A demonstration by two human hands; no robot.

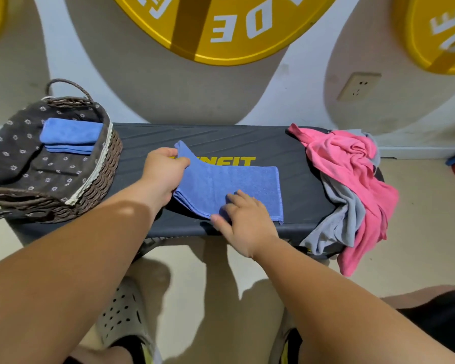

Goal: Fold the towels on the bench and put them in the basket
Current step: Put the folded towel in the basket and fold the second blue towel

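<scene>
A blue towel (237,183), partly folded, lies in the middle of the dark bench (281,151). My left hand (163,174) pinches its raised left edge between thumb and fingers. My right hand (243,222) presses flat on the towel's near edge with straight fingers. At the bench's left end stands a woven basket (100,177) with a flowered dark lining, and folded blue towels (70,136) are stacked inside it. A heap of pink towels (352,164) and grey towels (344,219) hangs over the bench's right end.
The bench stands against a wall with large yellow discs (221,30) and a socket (359,86). Below, my legs and shoes (124,313) stand on a beige floor close to the bench's front edge.
</scene>
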